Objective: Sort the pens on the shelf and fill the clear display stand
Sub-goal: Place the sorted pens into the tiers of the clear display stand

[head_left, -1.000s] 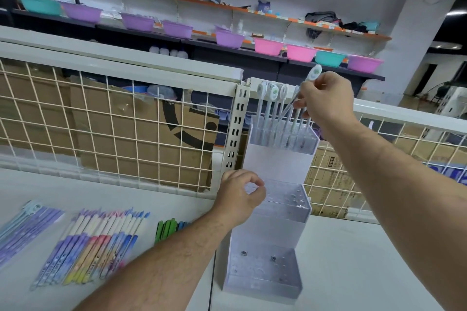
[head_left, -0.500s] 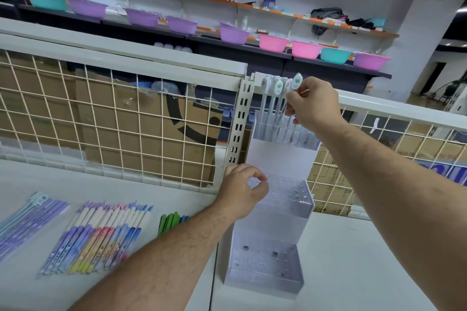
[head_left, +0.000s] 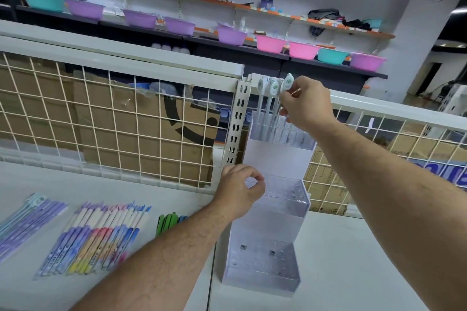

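A clear three-tier display stand (head_left: 275, 225) sits on the white shelf (head_left: 353, 260). Its top tier holds several white pens with round caps (head_left: 267, 88). My right hand (head_left: 307, 106) pinches one such pen (head_left: 286, 84) upright over the top tier, beside the others. My left hand (head_left: 238, 193) grips the left edge of the stand at its middle tier. The middle and bottom tiers show only holes. On the shelf to the left lie a row of pastel pens (head_left: 98, 232), a purple pack (head_left: 22, 219) and some green pens (head_left: 166, 219).
A white wire grid fence (head_left: 101, 121) runs behind the shelf, with cardboard boxes (head_left: 151, 139) behind it. A slotted upright post (head_left: 237, 118) stands just left of the stand. Far shelves carry coloured basins (head_left: 232, 34).
My right hand has lowered the pen from above and right down into the top tier among the other pens. My left hand stays on the stand.
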The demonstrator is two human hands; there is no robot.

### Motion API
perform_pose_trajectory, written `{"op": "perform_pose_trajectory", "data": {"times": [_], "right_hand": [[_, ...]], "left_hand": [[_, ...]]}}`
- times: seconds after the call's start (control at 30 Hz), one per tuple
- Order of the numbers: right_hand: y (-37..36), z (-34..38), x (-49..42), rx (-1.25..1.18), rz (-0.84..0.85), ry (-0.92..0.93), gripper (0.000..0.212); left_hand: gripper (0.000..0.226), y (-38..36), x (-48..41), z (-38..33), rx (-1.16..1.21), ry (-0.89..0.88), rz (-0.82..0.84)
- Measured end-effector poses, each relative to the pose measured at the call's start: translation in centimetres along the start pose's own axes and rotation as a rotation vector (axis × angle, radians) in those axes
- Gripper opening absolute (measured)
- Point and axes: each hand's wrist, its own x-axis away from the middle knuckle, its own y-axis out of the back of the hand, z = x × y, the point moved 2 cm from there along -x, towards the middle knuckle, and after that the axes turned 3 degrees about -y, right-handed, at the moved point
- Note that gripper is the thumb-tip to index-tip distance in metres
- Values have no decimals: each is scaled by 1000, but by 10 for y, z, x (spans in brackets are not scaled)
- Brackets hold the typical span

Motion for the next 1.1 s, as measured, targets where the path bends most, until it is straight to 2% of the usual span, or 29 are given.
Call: {"op": "perform_pose_trajectory", "data": {"times": [0.27, 0.5, 0.83, 1.1], "right_hand": [[0, -3, -6, -30, -4, -65, 12], [-11, -3, 1, 97, 9, 9, 9], [-9, -14, 9, 66, 51, -102, 15], [-9, -41, 43, 99, 63, -51, 16]], "left_hand": [[6, 0, 1, -1, 15, 17, 5], [7, 0, 0, 2, 14, -12, 0], [12, 0, -1, 6, -3, -42, 3], [11, -2, 0, 4, -22, -21, -22]]}}
